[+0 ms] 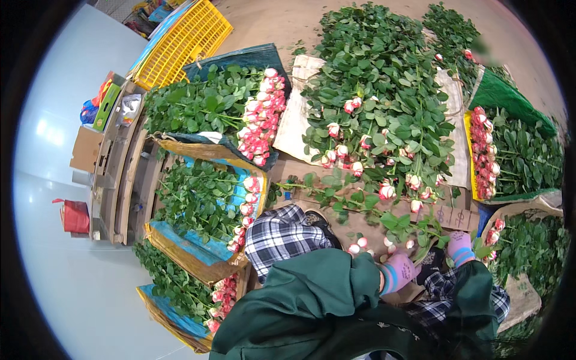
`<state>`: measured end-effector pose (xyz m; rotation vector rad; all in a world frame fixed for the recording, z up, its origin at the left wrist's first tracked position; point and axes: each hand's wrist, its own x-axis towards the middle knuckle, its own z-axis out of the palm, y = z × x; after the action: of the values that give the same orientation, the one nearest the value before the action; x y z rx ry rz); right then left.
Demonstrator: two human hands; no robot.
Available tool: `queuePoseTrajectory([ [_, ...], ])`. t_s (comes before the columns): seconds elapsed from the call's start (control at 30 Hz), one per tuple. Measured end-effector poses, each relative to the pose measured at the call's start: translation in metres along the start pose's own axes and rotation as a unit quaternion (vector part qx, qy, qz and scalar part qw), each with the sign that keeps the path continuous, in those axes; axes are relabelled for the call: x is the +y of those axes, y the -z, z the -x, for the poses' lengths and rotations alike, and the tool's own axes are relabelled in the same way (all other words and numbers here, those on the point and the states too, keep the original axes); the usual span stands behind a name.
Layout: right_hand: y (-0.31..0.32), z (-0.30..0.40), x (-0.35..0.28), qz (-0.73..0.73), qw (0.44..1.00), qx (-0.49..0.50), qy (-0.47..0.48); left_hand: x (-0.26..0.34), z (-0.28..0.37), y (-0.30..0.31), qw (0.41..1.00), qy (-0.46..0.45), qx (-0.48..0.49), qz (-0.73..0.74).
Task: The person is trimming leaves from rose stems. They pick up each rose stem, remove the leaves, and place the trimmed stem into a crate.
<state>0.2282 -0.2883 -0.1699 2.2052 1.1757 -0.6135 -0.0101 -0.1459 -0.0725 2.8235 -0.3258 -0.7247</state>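
Observation:
My right hand (460,246), in a pink glove with blue bands, is closed around the upper part of a long leafy rose stem (371,209). The stem runs off to the left, low above the brown floor covering; I cannot make out its bloom. My left hand (399,271), gloved alike, is close to the leaves at the stem's right end. Its fingers are partly hidden, so its grip is unclear. Pale petals (354,248) lie just beyond the left hand. Ahead, a large heap of cut roses (378,94) with white and pink blooms rests on a pale woven sheet (297,121).
Roses lie in a dark green wrap (238,54) and a yellow-blue wrap (189,243) on the left. Another rose bundle (517,153) is at right. A marked strip of board (459,218) lies ahead. Wooden pallets (121,189) and a yellow plastic crate (189,42) stand farther left.

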Motion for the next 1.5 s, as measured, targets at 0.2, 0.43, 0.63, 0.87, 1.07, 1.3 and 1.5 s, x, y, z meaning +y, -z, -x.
queuePoseTrajectory([
  [0.2,-0.01,-0.008,-0.024,0.012,0.999,-0.03,0.025,-0.009,0.015,0.004,0.988,-0.037,0.117,0.094],
  [0.43,-0.013,-0.041,-0.033,-0.096,0.995,0.028,0.011,-0.011,0.019,0.032,0.998,-0.034,-0.035,0.039],
  [0.63,0.003,-0.042,-0.008,-0.114,0.991,0.046,0.05,-0.016,0.008,0.033,0.997,-0.041,-0.061,0.029],
  [0.87,0.069,0.018,0.074,-0.233,0.962,0.092,0.112,-0.014,0.004,0.036,0.995,-0.05,-0.073,0.049],
  [1.07,0.129,0.072,0.129,-0.402,0.899,0.136,0.11,-0.012,0.001,0.03,0.991,-0.048,-0.084,0.093],
  [1.3,0.221,0.066,0.171,-0.636,0.682,0.355,0.075,-0.012,-0.007,0.031,0.989,-0.034,-0.086,0.119],
  [1.5,0.279,-0.032,0.238,-0.69,0.434,0.575,0.068,-0.022,-0.027,0.031,0.988,-0.031,-0.087,0.128],
])
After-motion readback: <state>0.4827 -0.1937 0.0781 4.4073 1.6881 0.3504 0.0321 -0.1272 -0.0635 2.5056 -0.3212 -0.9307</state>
